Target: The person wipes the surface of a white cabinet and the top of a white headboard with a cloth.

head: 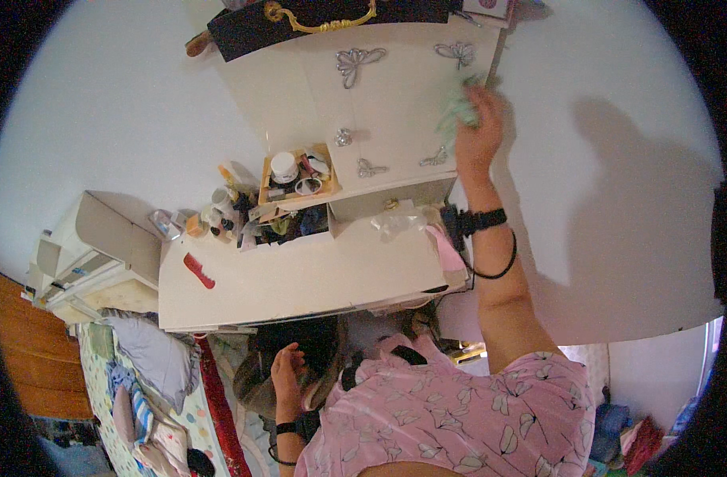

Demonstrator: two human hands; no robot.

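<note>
My right hand (479,134), raised along the right side of a white cabinet door (399,113), is closed around a pale green cloth (459,110) that is blurred and lies against the door. Silver butterfly-shaped ornaments (357,62) and a clear faceted knob (343,137) are fixed to the door. My left hand (288,361) hangs low beside my body, below the front edge of the white dresser top (316,274), with its fingers loosely curled and nothing seen in it. Each wrist wears a black strap with a device.
On the dresser top lie a red comb (199,271), small bottles (220,200), an open box of small items (289,229) and a clear plastic bag (396,222). A yellowish tray (331,179) holds a white jar. A black case with a gold handle (334,25) tops the cabinet. A bed is at lower left.
</note>
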